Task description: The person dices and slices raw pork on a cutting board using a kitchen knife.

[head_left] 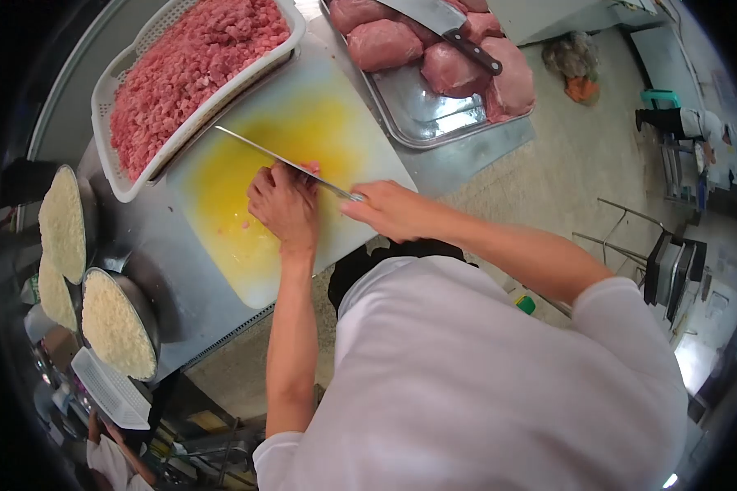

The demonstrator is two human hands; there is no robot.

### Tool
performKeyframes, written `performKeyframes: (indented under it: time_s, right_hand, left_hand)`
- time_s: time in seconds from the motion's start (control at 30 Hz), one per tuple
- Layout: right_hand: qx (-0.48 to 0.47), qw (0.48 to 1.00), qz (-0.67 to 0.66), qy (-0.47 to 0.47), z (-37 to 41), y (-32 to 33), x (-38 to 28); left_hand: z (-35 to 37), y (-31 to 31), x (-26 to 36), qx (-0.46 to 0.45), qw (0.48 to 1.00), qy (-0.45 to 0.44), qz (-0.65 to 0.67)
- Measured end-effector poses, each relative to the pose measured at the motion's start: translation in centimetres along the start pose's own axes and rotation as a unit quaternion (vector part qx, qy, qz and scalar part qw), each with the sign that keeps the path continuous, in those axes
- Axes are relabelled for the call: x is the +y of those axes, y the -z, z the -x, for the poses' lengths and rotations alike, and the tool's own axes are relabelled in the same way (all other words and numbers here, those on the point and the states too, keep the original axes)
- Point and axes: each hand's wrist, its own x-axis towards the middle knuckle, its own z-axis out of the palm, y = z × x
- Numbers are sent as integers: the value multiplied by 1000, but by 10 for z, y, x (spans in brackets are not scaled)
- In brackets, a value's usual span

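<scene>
My right hand (378,209) is closed round the handle of a long kitchen knife (270,153), whose narrow blade points to the upper left over the cutting board (258,274). Close against the blade, my left hand (287,204) lies on the board with its fingers curled down over a piece of raw meat (311,168). Only a little of that pink meat shows at the blade; my fingers and the knife hide the rest. Tiny meat scraps lie on the board's yellow-stained surface to the left of my left hand.
A white basket (124,190) heaped with diced meat stands beyond the board. On the right, a metal tray (422,139) holds large raw meat pieces and a dark-handled knife (471,51). Bowls of pale grains (116,323) stand at left. Other people (700,124) are farther off.
</scene>
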Motion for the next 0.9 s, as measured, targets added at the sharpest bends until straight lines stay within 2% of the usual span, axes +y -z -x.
performKeyframes:
  time_s: [0.07,0.13,0.17,0.23,0.27,0.33,0.37,0.47,0.5,0.57,0.6,0.63,0.67,0.77,0.9]
  right_hand:
    - [29,999,6,42,-16,-2,2]
    - [-16,997,-39,-68,-4,9,-20]
    - [-10,997,-38,-69,6,15,-22]
    - [15,1000,25,9,36,14,-25]
    - [11,1000,21,9,41,9,-31]
    - [-46,977,-143,-148,43,7,-40]
    - [-46,977,-144,-148,30,-1,-33]
    - [-1,989,-121,-86,-7,-15,-14]
    - [-2,989,-108,-97,-3,-12,-18]
    - [10,991,-89,-103,3,3,-25]
    - [23,997,-26,-66,14,12,-23]
    - [29,998,37,-30,25,18,-23]
    - [26,998,37,-33,33,25,-25]
    - [49,996,73,-10,35,44,-30]
    - [13,993,115,-5,23,50,-16]
  left_hand:
    - [-3,2,2,4,1000,17,4]
    - [0,6,4,5,1000,9,13]
    - [-4,4,5,17,1000,11,20]
    - [-4,2,3,12,1000,10,25]
    - [-2,2,-1,6,1000,7,28]
    - [-4,-5,0,14,1000,11,9]
    - [-2,-7,0,21,1000,15,-6]
    - [-4,6,4,5,1000,5,31]
    - [2,11,2,2,1000,3,31]
    - [-3,12,-6,9,992,20,123]
    - [-5,10,-6,6,992,18,127]
    - [-2,10,-6,-12,995,32,94]
    - [-1,10,-6,-28,997,46,60]
    - [-4,12,-3,1,999,24,41]
    - [-6,14,-2,-21,998,32,41]
